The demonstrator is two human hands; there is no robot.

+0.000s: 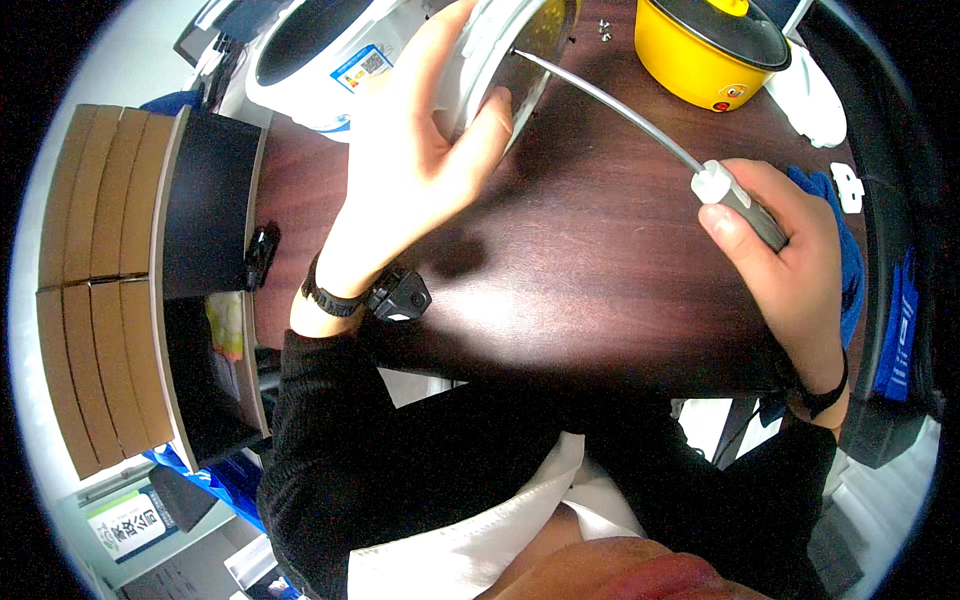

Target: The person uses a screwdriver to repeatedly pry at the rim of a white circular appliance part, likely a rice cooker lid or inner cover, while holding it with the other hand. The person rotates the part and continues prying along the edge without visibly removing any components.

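Note:
My left hand (pixel 425 165) grips a round white part (pixel 492 55) with a shiny, dark yellowish face and holds it tilted on edge above the table. In my right hand (pixel 785 235) is a screwdriver (pixel 740 205) with a grey and white handle, fingers wrapped round it. Its long shaft reaches left, and the tip meets the white part near its rim, at a small dark spot. Whether a screw sits there is too small to tell. Several small screws (pixel 604 32) lie on the table beyond the shaft.
A white appliance body (pixel 300 95) with a dark inside stands behind my left hand. At the far right are a yellow pot (pixel 690 65) with a black lid, a white plastic piece (pixel 815 105) and a small white bracket (pixel 848 188). Blue cloth (pixel 850 265) lies by my right hand.

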